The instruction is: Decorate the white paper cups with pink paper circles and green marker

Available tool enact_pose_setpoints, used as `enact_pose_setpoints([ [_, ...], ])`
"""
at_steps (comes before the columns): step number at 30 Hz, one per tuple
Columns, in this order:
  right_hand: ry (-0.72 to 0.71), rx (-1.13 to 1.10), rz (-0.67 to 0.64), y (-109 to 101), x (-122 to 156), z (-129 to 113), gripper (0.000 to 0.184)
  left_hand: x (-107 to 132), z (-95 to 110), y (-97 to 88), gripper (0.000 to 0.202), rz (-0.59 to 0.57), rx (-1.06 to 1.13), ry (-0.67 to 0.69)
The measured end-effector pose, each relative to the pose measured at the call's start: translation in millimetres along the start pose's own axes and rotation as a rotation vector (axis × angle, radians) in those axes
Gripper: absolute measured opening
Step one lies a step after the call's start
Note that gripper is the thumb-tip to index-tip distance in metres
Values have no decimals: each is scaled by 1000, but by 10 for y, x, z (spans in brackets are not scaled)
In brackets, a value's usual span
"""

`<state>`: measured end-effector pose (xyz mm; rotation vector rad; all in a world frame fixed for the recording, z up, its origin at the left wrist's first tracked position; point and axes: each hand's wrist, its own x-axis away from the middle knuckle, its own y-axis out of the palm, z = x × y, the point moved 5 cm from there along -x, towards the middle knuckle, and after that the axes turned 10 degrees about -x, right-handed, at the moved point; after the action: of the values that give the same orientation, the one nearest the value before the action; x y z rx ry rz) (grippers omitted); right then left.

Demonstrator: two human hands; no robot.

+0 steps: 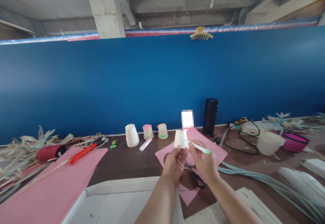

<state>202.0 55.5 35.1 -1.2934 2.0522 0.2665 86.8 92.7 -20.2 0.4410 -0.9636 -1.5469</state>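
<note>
My left hand [175,161] is closed around a small white paper cup [180,138], held upside down above a pink paper sheet [213,151]. My right hand [204,163] grips a white marker with a green end [200,147], its tip against the cup's side. Black-handled scissors [196,178] lie on the pink sheet just under my hands. Further back stand a stack of white cups [131,135], two upturned cups with pink tops [148,131] [163,131], and a white glue tube [145,144].
A large pink sheet [50,183] and red-handled scissors [82,153] lie left, beside dried leaf strips [20,156]. A dark flask [210,116], black cables [241,139], a white bowl [269,142], a magenta bowl [294,142] and pale hoses [266,183] are right. White boxes [114,200] sit near me.
</note>
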Motion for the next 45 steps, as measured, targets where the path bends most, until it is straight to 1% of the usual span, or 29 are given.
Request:
enact_pose_setpoints([
  [9, -11, -6, 14, -3, -3, -17, 28, 13, 28, 7, 4, 7, 32, -18],
  [15, -13, 18, 12, -9, -6, -32, 27, 16, 33, -5, 4, 38, 31, -24],
  [20, -32, 47, 8, -2, -4, -33, 25, -7, 26, -44, 5, 47, 38, -23],
  [25, -42, 27, 1, 15, 5, -10, 25, -32, 17, -87, 3, 75, 8, -32],
  [31, -31, 18, 4, 15, 6, -8, 25, -43, 4, -75, 11, 33, 0, -65],
  [38, -46, 14, 9, 16, 2, -46, 26, -50, 18, -86, 10, 28, 39, -54],
  [45, -24, 31, -4, 31, 22, -74, 27, -40, 33, -82, 9, 33, 53, -36],
])
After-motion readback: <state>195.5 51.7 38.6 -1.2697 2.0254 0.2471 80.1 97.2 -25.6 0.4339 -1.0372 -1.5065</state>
